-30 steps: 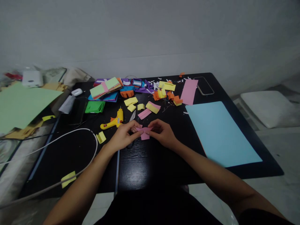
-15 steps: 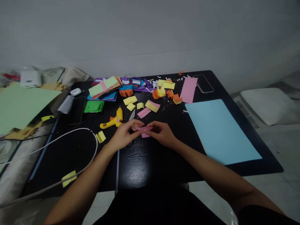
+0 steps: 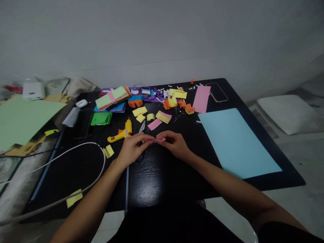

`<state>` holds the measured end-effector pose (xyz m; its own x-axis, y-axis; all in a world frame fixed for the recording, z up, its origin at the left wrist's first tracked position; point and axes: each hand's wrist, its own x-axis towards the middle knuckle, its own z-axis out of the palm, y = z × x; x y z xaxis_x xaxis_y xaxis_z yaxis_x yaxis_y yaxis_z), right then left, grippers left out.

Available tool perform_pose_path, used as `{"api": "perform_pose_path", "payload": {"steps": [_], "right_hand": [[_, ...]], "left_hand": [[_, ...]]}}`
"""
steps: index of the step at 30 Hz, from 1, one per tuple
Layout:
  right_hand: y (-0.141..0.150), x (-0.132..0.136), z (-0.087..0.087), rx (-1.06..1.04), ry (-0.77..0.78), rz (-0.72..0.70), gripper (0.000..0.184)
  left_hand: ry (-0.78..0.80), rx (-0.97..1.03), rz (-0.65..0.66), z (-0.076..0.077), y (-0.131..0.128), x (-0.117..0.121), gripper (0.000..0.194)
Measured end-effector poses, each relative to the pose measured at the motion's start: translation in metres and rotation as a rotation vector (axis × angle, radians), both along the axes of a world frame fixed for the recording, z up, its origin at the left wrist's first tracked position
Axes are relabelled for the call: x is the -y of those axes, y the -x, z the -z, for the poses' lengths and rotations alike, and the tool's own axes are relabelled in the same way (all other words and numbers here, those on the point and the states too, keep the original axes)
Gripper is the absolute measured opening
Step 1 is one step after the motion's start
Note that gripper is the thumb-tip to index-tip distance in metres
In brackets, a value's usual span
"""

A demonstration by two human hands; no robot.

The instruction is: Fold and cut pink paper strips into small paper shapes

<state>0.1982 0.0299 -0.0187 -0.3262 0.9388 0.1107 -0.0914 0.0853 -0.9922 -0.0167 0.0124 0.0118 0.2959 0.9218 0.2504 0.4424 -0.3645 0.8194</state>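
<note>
A small folded piece of pink paper (image 3: 159, 139) is pinched between both hands over the black table. My left hand (image 3: 133, 145) grips its left end between thumb and fingers, and my right hand (image 3: 176, 144) grips the right end. Just behind the left hand lie scissors (image 3: 142, 126), their blades showing and the handles partly hidden beneath the hand. Left of them is a yellow glue gun (image 3: 123, 131). Beyond the hands, a pink strip (image 3: 155, 124) and a folded yellow strip (image 3: 163, 117) lie together.
A light blue sheet (image 3: 240, 143) covers the right side of the table (image 3: 152, 189). Paper stacks (image 3: 113, 97), a green bundle (image 3: 101, 118) and orange and yellow pieces (image 3: 189, 108) sit toward the back. A phone (image 3: 217, 92) rests at back right. A white cable (image 3: 103, 158) loops at left.
The pink paper stood wider, with a flap hanging down; now it is folded into a narrow shape between my fingertips. Both hands stay in nearly the same place.
</note>
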Motion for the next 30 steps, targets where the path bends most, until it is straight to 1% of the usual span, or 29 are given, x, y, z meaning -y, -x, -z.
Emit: {"api": "perform_pose_path", "payload": {"steps": [2, 4, 6, 8, 10, 12, 14, 16, 19, 21, 23, 26, 30], "right_hand": [[0.000, -0.002, 0.001, -0.039, 0.035, 0.069, 0.028], [0.001, -0.004, 0.000, -0.115, 0.186, 0.092, 0.034], [0.002, -0.005, -0.002, -0.221, 0.397, 0.026, 0.035], [0.003, -0.004, -0.004, -0.299, 0.545, -0.087, 0.039], [0.004, -0.003, -0.005, -0.316, 0.589, -0.142, 0.040], [0.004, -0.002, -0.004, -0.302, 0.578, -0.127, 0.040], [0.004, -0.002, -0.003, -0.288, 0.555, -0.091, 0.040], [0.003, -0.003, -0.001, -0.265, 0.526, -0.068, 0.039], [0.004, -0.003, -0.001, -0.219, 0.482, -0.050, 0.039], [0.005, -0.002, -0.001, -0.198, 0.462, -0.045, 0.040], [0.005, -0.002, -0.001, -0.184, 0.450, -0.050, 0.040], [0.005, -0.002, 0.000, -0.167, 0.430, -0.066, 0.038], [0.006, -0.002, 0.002, -0.149, 0.398, -0.069, 0.037]], "left_hand": [[-0.128, -0.009, 0.018, -0.003, 0.000, 0.000, 0.012], [-0.234, -0.012, 0.004, -0.004, 0.000, 0.000, 0.014], [-0.315, -0.031, -0.030, -0.003, 0.000, 0.001, 0.017], [-0.375, -0.059, -0.046, 0.000, 0.000, 0.001, 0.019], [-0.400, -0.084, -0.034, 0.002, -0.001, 0.002, 0.021], [-0.393, -0.097, -0.013, 0.003, -0.002, 0.003, 0.022], [-0.351, -0.087, -0.018, 0.002, -0.003, 0.002, 0.021], [-0.248, -0.021, -0.059, 0.001, -0.004, 0.002, 0.020], [0.025, 0.120, -0.110, 0.002, -0.005, 0.000, 0.020], [0.199, 0.153, -0.107, 0.003, -0.007, 0.000, 0.020], [0.309, 0.165, -0.090, 0.005, -0.010, 0.000, 0.022], [0.378, 0.213, -0.069, 0.007, -0.013, 0.000, 0.024], [0.376, 0.259, -0.068, 0.006, -0.014, 0.000, 0.023]]}}
